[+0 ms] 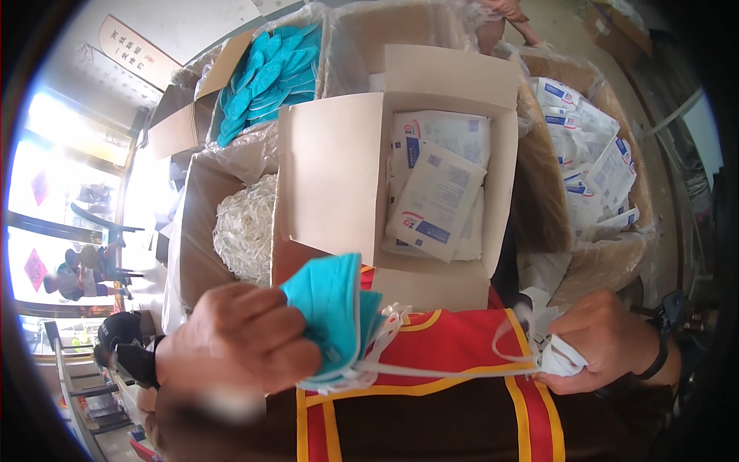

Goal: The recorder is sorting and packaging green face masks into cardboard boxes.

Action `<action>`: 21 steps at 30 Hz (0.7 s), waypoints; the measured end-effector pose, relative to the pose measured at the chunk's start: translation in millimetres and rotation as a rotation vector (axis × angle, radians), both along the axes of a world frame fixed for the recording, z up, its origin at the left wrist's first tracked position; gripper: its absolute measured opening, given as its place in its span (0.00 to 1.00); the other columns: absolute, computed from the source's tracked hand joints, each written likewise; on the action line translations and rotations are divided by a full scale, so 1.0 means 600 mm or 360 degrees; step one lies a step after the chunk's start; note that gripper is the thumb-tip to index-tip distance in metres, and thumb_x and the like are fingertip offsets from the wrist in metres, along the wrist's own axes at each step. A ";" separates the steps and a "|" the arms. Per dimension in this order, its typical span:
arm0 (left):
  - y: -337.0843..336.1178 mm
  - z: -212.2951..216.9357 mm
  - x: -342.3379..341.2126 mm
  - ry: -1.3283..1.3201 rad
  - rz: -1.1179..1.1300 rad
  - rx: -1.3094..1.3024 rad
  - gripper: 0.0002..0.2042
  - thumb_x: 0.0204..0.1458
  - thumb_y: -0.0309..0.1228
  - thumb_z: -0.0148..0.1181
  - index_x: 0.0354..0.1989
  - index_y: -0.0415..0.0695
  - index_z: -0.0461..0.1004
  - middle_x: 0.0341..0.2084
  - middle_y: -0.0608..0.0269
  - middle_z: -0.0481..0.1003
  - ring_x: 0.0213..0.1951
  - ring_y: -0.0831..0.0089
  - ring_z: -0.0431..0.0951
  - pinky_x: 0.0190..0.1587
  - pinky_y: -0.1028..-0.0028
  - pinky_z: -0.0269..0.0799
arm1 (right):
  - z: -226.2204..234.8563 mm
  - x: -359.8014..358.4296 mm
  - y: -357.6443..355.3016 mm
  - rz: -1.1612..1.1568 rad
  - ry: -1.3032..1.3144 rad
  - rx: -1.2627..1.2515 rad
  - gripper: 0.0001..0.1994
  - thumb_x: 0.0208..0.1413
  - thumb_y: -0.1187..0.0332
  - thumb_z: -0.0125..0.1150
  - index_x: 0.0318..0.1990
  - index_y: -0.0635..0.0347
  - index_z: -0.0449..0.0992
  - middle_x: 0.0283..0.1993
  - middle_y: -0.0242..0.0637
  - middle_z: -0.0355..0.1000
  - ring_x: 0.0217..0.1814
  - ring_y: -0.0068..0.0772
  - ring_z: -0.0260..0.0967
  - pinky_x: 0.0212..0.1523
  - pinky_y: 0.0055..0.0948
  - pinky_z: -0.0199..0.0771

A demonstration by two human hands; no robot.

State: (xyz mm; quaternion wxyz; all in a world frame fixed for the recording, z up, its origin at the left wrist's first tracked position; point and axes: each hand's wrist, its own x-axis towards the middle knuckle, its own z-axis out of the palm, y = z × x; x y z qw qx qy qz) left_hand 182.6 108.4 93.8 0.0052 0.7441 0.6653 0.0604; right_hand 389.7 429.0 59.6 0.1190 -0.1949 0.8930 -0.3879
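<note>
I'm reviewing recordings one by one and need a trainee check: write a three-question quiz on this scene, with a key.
1. Which hand holds the folded turquoise masks?
2. True or false: the open carton in the middle is filled with turquoise masks.
3. Fill in: the box of heaped packets stands to the ____ of that carton.

Key: 1. The left hand. 2. False; it holds flat white packets. 3. Right.

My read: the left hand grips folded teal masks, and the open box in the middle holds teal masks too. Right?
Not quite: the open box in the middle holds white packets, as the head view shows. The left hand does grip folded teal masks.
</note>
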 end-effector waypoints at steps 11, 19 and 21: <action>0.111 -0.077 -0.033 0.0079 0.0284 0.0245 0.15 0.32 0.34 0.68 0.27 0.45 0.68 0.22 0.63 0.66 0.27 0.61 0.73 0.27 0.64 0.70 | -0.102 -0.082 -0.055 -0.0260 -0.0713 -0.1284 0.11 0.56 0.65 0.67 0.40 0.63 0.78 0.33 0.29 0.76 0.30 0.16 0.71 0.32 0.18 0.68; 0.125 -0.108 0.010 -0.0187 0.0309 0.0185 0.16 0.33 0.33 0.69 0.29 0.45 0.69 0.24 0.62 0.69 0.29 0.60 0.74 0.29 0.64 0.72 | -0.086 -0.122 -0.059 -0.0416 0.0313 -0.1330 0.17 0.50 0.73 0.67 0.48 0.67 0.76 0.47 0.41 0.78 0.45 0.31 0.78 0.46 0.26 0.76; 0.122 -0.107 0.023 -0.0196 0.0237 0.0000 0.16 0.34 0.33 0.69 0.28 0.45 0.68 0.24 0.61 0.69 0.30 0.59 0.74 0.29 0.63 0.72 | -0.061 -0.133 -0.050 -0.0571 0.1082 -0.0303 0.17 0.50 0.74 0.67 0.49 0.68 0.75 0.45 0.43 0.78 0.43 0.36 0.79 0.45 0.28 0.76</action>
